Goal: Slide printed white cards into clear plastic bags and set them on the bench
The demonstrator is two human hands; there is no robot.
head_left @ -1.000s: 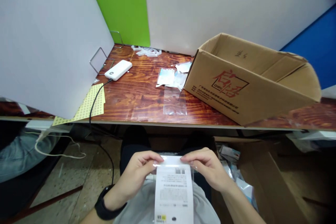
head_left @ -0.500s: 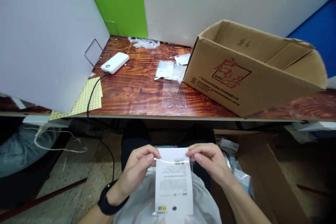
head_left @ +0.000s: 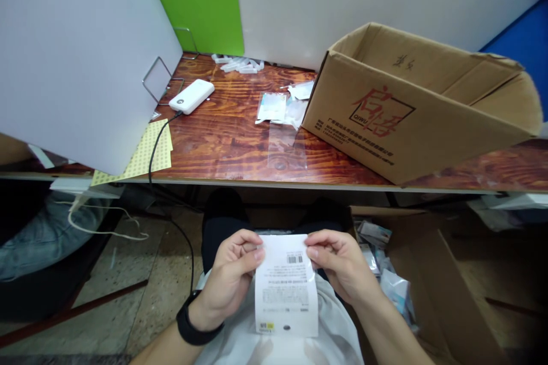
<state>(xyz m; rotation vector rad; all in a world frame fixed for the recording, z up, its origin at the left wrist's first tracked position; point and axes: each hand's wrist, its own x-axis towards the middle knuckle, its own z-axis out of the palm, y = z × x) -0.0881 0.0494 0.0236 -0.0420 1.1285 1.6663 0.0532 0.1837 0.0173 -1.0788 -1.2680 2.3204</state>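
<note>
Wood-grained worktop (head_left: pixel 214 148), with an open cardboard box (head_left: pixel 363 125) at its right and a white power bank (head_left: pixel 192 96) near its back left corner. Below its front edge, I observe the printed packet (head_left: pixel 286 291), pinched at its upper left corner by the left hand (head_left: pixel 233 274) and at its upper right by the right hand (head_left: pixel 342 265).

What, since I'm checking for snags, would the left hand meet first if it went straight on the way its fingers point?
The left hand would first meet the white printed card that its fingers pinch; across the card, probably the right hand, though depth is unclear.
</note>
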